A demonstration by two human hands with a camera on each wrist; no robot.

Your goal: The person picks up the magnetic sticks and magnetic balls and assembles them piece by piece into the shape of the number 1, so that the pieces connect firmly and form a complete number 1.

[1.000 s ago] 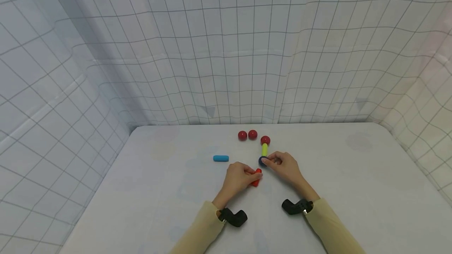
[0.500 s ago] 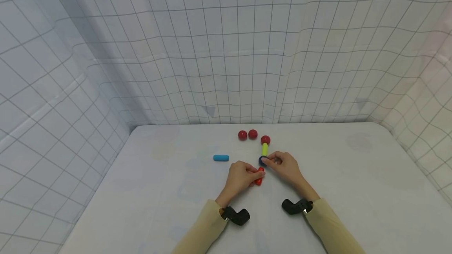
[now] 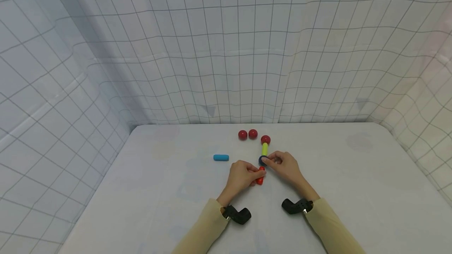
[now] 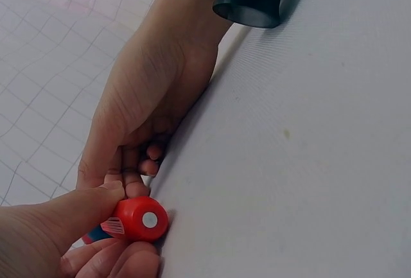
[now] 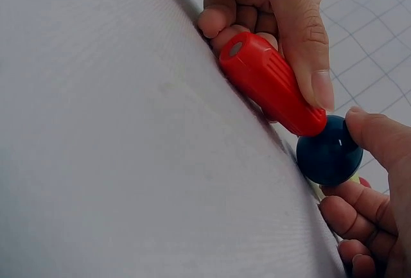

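My left hand (image 3: pixel 240 176) pinches a red magnetic building rod (image 5: pixel 270 82) between thumb and fingers. A round metal disc shows in the rod's near end in the left wrist view. The rod's far end meets a dark blue ball (image 5: pixel 329 151), which my right hand (image 3: pixel 285 166) holds between thumb and fingertips. Beyond that ball a yellow-green rod (image 3: pixel 265 149) lies in line, with a red ball (image 3: pixel 265 139) at its far end. The right fingers hide part of the join between ball and yellow-green rod.
A blue rod (image 3: pixel 221 157) lies to the left of the hands. Two red balls, a left one (image 3: pixel 242 135) and a right one (image 3: pixel 252 134), sit near the back of the white table (image 3: pixel 159 191). Grid-patterned curtains (image 3: pixel 226 62) surround the back and sides.
My left hand has moved slightly right and away from me, bringing the red rod up to the dark blue ball and more into line with it. My right hand has stayed put.
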